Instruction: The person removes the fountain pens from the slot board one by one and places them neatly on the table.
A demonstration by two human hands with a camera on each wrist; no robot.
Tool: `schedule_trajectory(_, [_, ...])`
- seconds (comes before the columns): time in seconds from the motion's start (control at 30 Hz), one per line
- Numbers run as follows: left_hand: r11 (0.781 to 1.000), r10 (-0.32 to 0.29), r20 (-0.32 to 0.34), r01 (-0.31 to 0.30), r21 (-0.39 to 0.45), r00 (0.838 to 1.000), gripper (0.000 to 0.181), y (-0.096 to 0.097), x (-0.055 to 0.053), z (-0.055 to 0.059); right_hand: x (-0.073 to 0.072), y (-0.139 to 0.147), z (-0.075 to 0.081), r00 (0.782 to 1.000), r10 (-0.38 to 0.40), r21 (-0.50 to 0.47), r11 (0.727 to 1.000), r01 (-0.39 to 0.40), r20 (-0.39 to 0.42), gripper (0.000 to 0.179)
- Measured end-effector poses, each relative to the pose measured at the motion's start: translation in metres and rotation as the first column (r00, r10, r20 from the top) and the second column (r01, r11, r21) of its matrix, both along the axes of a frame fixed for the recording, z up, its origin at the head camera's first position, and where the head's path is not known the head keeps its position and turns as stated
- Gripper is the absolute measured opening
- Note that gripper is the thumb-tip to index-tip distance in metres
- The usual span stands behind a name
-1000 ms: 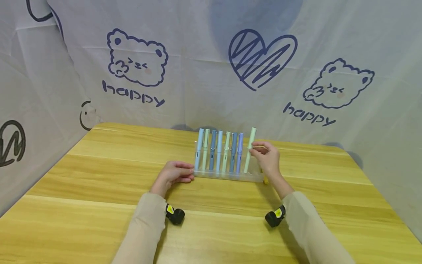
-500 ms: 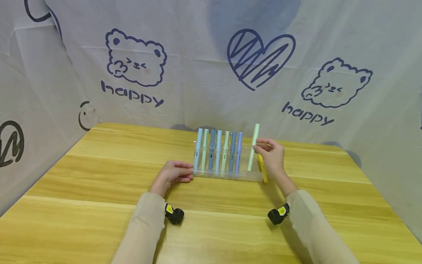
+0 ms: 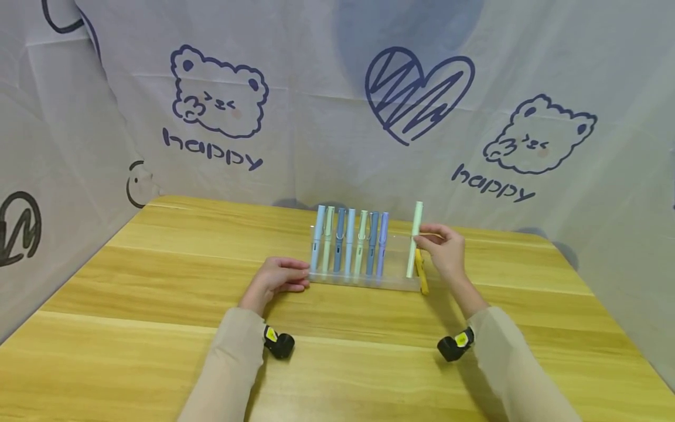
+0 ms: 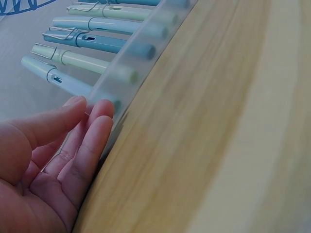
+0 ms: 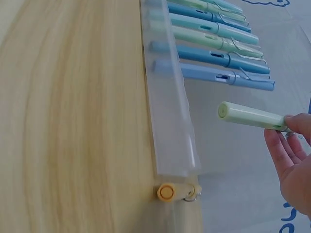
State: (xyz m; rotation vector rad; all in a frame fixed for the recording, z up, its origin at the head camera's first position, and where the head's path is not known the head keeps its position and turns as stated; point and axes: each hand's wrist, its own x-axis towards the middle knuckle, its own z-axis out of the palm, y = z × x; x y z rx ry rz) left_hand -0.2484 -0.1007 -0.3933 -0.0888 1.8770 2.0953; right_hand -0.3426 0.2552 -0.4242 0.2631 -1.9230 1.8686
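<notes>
A clear pen stand (image 3: 369,282) holds a row of capped pens in blue, green and lilac. At its left end, my left hand (image 3: 276,275) grips the corner between thumb and fingers, as the left wrist view shows. My right hand (image 3: 445,249) pinches a pale green pen (image 3: 414,234) near its cap, upright in the head view over the stand's right part. In the right wrist view the lower end of the pale green pen (image 5: 248,114) stands apart from the front lip. The nearest pen in the row is the lilac pen (image 5: 214,74), with a gap between them.
A yellow pen (image 3: 420,272) leans just beyond the stand's right end, beside my right hand. Everything stands on a wood-grain table (image 3: 348,375). Behind it hangs a white cloth (image 3: 316,117) printed with bears and a heart.
My right hand has carried the pale green pen rightward, away from the lilac pen, raising it and then lowering it slightly. The yellow pen shows more fully. The left hand stays put.
</notes>
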Motion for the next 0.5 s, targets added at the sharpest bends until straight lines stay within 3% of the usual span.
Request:
schedule_trajectory(0.3, [1.000,-0.005,-0.011,0.005,-0.005,1.000,0.029,0.000,0.001,0.001,0.000,0.016,-0.002,0.999,-0.019,0.000,1.000,0.019,0.034,0.027])
schedule_trajectory(0.5, [1.000,-0.002,-0.010,0.002,-0.002,1.000,0.029,0.001,0.001,0.001,0.001,0.024,-0.002,0.992,-0.071,0.053,0.996,0.065,0.108,0.024])
